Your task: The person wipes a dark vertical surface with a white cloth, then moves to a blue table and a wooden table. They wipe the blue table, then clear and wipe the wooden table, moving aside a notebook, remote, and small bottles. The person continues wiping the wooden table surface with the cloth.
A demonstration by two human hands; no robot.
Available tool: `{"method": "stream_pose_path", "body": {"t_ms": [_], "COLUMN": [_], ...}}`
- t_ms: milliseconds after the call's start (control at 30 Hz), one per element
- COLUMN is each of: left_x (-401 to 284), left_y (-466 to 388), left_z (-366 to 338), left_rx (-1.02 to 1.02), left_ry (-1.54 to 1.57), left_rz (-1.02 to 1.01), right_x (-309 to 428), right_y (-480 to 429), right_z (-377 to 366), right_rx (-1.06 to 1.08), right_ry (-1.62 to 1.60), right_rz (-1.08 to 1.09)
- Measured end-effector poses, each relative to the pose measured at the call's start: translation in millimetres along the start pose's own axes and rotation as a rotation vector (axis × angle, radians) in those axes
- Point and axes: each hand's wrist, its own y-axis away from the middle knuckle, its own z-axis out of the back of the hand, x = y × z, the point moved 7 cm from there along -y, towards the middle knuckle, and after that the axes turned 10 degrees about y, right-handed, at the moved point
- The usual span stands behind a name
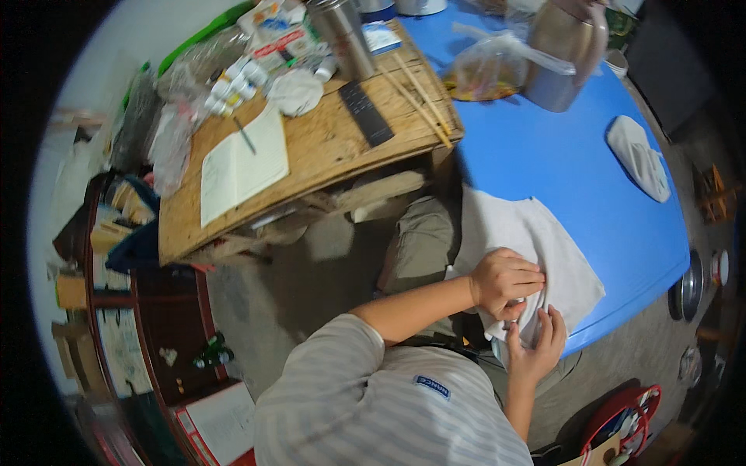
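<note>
A white cloth (pixel 513 227) lies partly on the blue table (pixel 559 151) and hangs over its near edge towards my lap. My left hand (pixel 506 283) rests on the cloth with its fingers bent over a raised fold, gripping it. Just below, my right hand (pixel 539 345) pinches the cloth's near part between thumb and fingers. The bottom edge of the cloth is partly hidden by my hands. Farther right on the table lies a folded piece of white fabric (pixel 638 157).
A metal vacuum jug (pixel 562 58) and a plastic bag (pixel 486 70) stand at the back. On the wooden desk (pixel 315 157) are a black remote control (pixel 366 113), wooden chopsticks (pixel 417 96), an open notebook (pixel 245 160), a pen (pixel 245 135) and a steel flask (pixel 344 41). A red basket (pixel 594 416) sits lower right.
</note>
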Motion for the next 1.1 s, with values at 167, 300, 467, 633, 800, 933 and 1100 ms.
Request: {"method": "stream_pose_path", "body": {"t_ms": [167,300,467,633,800,933,1100], "left_x": [6.2,7.7,8.6,-16.5,-32.9,-24.0,-20.7], "left_y": [4.8,7.3,10.0,9.0,81.5,187.1,189.9], "left_z": [-1.3,-3.7,-3.9,21.6,192.6,368.8,454.8], "left_rx": [-0.017,-0.015,-0.007,0.091,-0.052,-0.028,0.187], "left_ry": [0.014,0.027,0.012,-0.067,-0.345,-1.110,-1.214], "left_rz": [0.018,0.003,0.021,0.022,0.165,0.594,0.726], "right_x": [1.9,3.8,6.7,13.0,20.2,29.1,39.0], "right_y": [-1.9,-1.0,2.2,1.6,2.8,-2.7,-9.7], "right_z": [-4.6,-5.3,-9.5,-22.3,-27.8,-33.4,-32.1], "right_rx": [0.007,-0.006,0.051,0.199,0.245,0.206,0.127], "right_ry": [0.002,0.008,0.039,0.351,0.550,0.604,0.542], "right_rz": [0.038,0.086,0.116,0.205,0.056,0.023,0.048]}}
